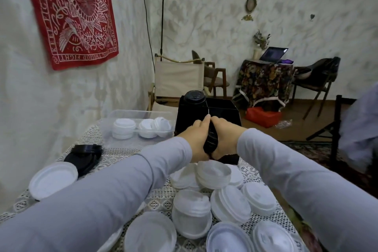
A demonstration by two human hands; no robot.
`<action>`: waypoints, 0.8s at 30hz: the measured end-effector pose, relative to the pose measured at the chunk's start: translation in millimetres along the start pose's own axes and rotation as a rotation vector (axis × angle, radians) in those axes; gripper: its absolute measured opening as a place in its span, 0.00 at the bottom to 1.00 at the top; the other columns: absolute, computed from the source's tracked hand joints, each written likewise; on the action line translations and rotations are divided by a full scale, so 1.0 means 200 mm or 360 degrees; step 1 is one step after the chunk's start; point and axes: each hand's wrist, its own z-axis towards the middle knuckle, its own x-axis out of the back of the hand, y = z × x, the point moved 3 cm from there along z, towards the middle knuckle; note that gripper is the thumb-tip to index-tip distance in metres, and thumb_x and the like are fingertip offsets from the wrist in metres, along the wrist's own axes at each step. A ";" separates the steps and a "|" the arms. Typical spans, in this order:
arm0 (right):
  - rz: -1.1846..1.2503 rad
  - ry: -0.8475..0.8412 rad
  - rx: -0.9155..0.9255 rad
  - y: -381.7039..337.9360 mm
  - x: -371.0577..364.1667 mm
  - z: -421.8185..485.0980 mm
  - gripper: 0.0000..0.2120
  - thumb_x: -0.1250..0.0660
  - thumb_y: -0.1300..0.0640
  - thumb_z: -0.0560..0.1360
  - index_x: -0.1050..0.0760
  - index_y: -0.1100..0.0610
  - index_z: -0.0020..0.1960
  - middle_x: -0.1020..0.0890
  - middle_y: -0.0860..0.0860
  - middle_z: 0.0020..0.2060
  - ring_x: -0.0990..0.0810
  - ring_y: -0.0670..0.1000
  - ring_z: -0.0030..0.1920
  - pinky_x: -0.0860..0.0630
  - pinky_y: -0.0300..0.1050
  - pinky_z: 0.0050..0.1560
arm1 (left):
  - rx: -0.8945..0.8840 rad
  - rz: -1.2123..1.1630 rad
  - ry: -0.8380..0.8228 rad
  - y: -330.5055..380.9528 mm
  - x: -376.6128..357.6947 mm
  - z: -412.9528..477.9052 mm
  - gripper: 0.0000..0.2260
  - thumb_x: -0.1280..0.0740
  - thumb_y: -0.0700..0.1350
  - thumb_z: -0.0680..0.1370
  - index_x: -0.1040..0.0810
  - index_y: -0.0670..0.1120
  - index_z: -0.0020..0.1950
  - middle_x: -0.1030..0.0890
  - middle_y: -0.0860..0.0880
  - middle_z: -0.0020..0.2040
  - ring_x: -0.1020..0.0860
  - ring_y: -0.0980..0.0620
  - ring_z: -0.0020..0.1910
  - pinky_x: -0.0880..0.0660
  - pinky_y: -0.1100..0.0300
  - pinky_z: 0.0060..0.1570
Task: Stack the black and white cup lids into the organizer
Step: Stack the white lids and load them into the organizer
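Two sets of curled fingers are pressed round a held stack of black lids (211, 139), gripped on edge between the left hand (194, 139) and the right hand (227, 137), just in front of the black organizer (225, 110). A taller pile of black lids (194, 97) is seen rising from its rear left compartment. White lids (212, 174) are scattered over the lace tablecloth (159, 196), more are kept in a clear tub (141, 113) at the left, and loose black lids (83, 157) are laid near it.

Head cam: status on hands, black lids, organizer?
Left hand and right hand both grip black lid stack, edge-on. Stack at organizer near side, not yet in. White lids heaped below, off the path.
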 end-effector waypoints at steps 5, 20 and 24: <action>-0.0052 0.0041 -0.0162 0.19 0.06 0.07 0.42 0.23 0.55 0.60 0.40 0.54 0.68 0.30 0.54 0.59 0.25 0.55 0.55 0.24 0.50 0.57 | 0.0058 0.0324 -0.0145 -0.10 0.07 0.15 0.41 0.29 0.52 0.72 0.50 0.46 0.77 0.39 0.45 0.70 0.39 0.44 0.70 0.36 0.50 0.68; 0.0018 0.0091 -0.0241 0.36 0.09 0.20 0.44 0.23 0.56 0.62 0.44 0.52 0.71 0.33 0.54 0.61 0.26 0.56 0.55 0.23 0.51 0.55 | 0.0001 0.1139 -0.0146 -0.13 -0.10 0.28 0.09 0.37 0.44 0.79 0.28 0.43 0.58 0.22 0.44 0.52 0.22 0.42 0.50 0.32 0.54 0.39; 0.0045 0.0123 -0.0233 0.36 0.13 0.19 0.44 0.23 0.56 0.63 0.44 0.53 0.71 0.33 0.54 0.62 0.26 0.56 0.56 0.24 0.52 0.57 | -0.0025 0.1139 -0.0025 -0.13 -0.11 0.25 0.09 0.39 0.43 0.79 0.29 0.44 0.58 0.21 0.44 0.51 0.22 0.43 0.49 0.33 0.55 0.38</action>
